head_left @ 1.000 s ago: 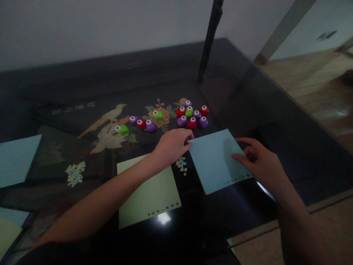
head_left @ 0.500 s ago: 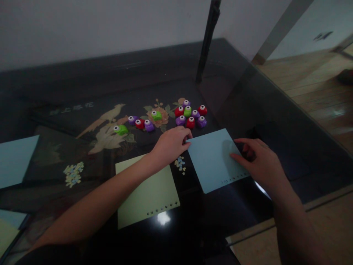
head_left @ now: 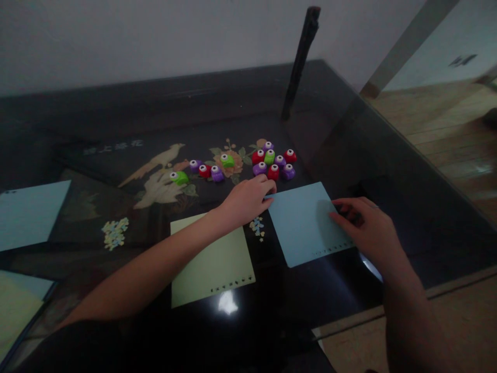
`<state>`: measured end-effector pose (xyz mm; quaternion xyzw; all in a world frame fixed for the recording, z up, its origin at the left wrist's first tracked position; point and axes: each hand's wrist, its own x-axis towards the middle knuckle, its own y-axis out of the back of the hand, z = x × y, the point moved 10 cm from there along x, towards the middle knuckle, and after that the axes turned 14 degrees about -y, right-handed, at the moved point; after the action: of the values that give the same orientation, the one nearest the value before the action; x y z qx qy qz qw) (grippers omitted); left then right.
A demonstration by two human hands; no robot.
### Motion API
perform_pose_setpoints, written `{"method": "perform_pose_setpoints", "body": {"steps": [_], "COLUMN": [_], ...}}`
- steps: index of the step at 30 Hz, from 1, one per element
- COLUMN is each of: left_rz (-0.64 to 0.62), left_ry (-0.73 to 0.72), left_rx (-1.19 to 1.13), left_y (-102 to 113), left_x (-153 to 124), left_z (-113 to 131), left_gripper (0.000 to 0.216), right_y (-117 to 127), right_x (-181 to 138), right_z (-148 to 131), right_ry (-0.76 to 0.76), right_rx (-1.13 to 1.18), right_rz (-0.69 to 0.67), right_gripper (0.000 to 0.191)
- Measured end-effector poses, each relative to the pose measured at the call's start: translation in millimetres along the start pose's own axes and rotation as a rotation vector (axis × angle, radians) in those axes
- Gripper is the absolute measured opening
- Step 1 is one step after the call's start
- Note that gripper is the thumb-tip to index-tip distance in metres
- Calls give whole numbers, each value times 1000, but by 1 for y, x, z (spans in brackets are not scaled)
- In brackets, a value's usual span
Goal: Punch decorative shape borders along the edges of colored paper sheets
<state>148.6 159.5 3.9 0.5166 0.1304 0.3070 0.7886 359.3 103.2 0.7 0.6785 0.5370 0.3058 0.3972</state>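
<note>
The left hand (head_left: 248, 199), forearm slanting over the pale green sheet (head_left: 217, 264), has thumb and fingers clamped on the far left corner of the blue sheet (head_left: 303, 223). The right hand (head_left: 367, 223) curls at that blue sheet's right edge; whether it grips, I can't tell. Right of the blue sheet, dark tabletop (head_left: 407, 207) stretches to its border. Beyond the blue sheet sit eight craft punches (head_left: 269, 157), five more farther left: six purple, four red, three green altogether. Two confetti heaps lie left of it, the small one (head_left: 257, 228) just beside, the larger (head_left: 115, 233) well apart.
</note>
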Motion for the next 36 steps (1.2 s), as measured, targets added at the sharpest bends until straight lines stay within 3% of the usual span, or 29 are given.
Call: {"method": "perform_pose_setpoints", "body": {"steps": [5, 10, 16, 22, 25, 29, 32, 36], "left_rz": [57, 191, 263, 323, 352, 329, 291, 224], "left_ry": [-15, -62, 51, 224, 236, 266, 270, 287], "left_rx": [43, 37, 95, 97, 72, 56, 52, 83], "left_y": [15, 59, 99, 99, 84, 62, 52, 42], "left_x": [-2, -25, -103, -180, -200, -211, -212, -213], "left_z": [2, 8, -13, -38, -40, -40, -38, -36], "left_gripper": [18, 16, 15, 18, 20, 25, 34, 54], "right_y": [4, 13, 31, 40, 24, -22, -65, -103], "right_x": [4, 5, 0, -4, -9, -24, -38, -47], "right_z": [3, 1, -35, -102, -145, -194, -210, -211], "right_ry": [-12, -38, 2, 208, 353, 571, 685, 742], "right_rx": [9, 37, 25, 21, 3, -55, -137, -309], "right_rz": [27, 78, 108, 156, 80, -101, -225, -223], "right_gripper": [25, 21, 17, 16, 18, 17, 26, 50]}}
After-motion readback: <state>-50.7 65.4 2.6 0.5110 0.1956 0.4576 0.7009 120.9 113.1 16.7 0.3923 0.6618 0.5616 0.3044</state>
